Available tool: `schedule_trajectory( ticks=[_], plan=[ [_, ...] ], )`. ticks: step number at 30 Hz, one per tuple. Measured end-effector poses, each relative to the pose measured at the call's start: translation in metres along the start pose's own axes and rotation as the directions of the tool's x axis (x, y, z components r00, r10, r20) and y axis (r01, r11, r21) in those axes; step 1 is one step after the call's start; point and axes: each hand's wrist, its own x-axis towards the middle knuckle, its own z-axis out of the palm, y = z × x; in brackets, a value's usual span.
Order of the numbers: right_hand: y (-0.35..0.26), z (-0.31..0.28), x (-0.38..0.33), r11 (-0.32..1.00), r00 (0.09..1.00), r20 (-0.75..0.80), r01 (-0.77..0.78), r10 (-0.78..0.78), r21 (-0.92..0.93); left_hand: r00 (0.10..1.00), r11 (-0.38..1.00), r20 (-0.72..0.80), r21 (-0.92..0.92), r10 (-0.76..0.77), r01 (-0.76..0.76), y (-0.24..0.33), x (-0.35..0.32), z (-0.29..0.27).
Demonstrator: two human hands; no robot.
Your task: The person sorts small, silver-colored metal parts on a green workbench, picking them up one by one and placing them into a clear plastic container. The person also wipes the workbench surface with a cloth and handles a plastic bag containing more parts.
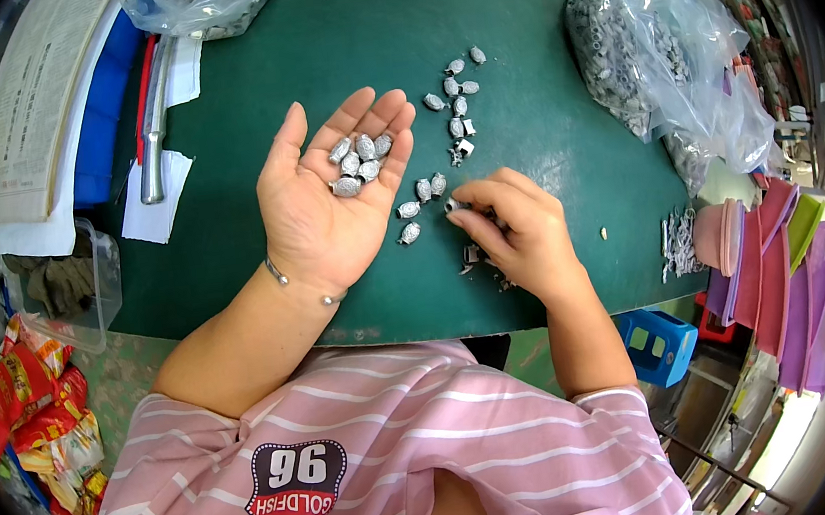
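Note:
My left hand [331,196] is palm up, its fingers stretched and slightly curled. Several oval silver metal beads [366,146] with patterned sides rest in that palm. To its right, my right hand [520,226] is closed, thumb and forefinger pinching a silver bead [453,206] just above the green table [241,64]. More loose beads [424,190] lie between the two hands, and a scattered line of them [459,107] runs toward the far side. Small dark and silver pieces [473,255] sit partly hidden under my right hand.
A clear plastic bag of grey metal parts [613,55] stands at the far right, another bag [205,3] at the far left. A metal-handled tool [155,144], papers [46,115] and a clear bin [98,280] are left. Small metal pieces [680,244] lie near the right edge.

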Motion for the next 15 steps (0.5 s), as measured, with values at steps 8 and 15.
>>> schedule_trajectory(
  ticks=[8,15],
  plan=[
    [0.007,0.003,-0.015,0.707,0.990,-0.101,0.002,0.098,0.707,1.000,1.000,0.002,0.017,0.005,-0.005,-0.001,-0.002,0.000],
    [-0.003,0.010,-0.023,-0.470,0.877,0.381,-0.215,0.292,0.856,1.000,1.000,0.008,0.017,0.001,-0.001,-0.001,-0.001,0.000]
  ],
)
